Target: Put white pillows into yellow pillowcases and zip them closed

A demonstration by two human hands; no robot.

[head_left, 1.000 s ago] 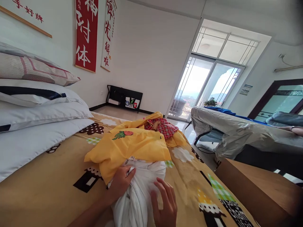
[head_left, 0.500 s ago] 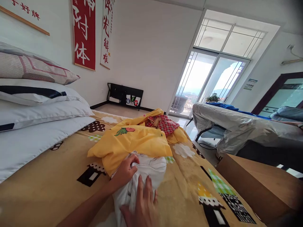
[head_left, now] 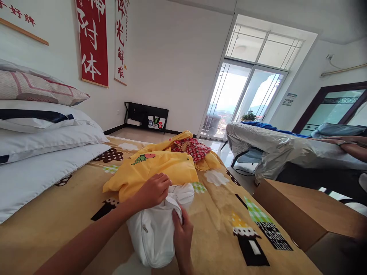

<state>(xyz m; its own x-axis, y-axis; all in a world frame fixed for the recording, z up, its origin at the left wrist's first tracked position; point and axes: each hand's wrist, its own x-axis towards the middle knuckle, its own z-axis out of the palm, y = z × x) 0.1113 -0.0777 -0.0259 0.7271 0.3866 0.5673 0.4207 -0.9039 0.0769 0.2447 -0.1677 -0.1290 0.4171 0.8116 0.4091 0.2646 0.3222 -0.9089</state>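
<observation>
On the patterned tan bedspread, a white zippered cloth cover lies in front of me, rounded and full-looking. Its zipper pull shows on the left side. My left hand is closed on the cover's upper edge, fingers curled over. My right hand pinches a fold of the same cloth at its right side, thumb on top. Just beyond, a yellow cloth with a printed carrot-like figure touches the white cover. Behind that lies red plaid fabric. The contents of the white cover are hidden.
White pillows are stacked at the left. A cardboard box stands beside the bed at the right. Beyond it is a plastic-covered table, with another person's arm at the frame edge. A black shelf stands by the back wall.
My right hand has gone from lying spread on the white cover to gripping its right side. My left hand now grips the top edge. The cover is turned and bunched up, its zipper showing.
</observation>
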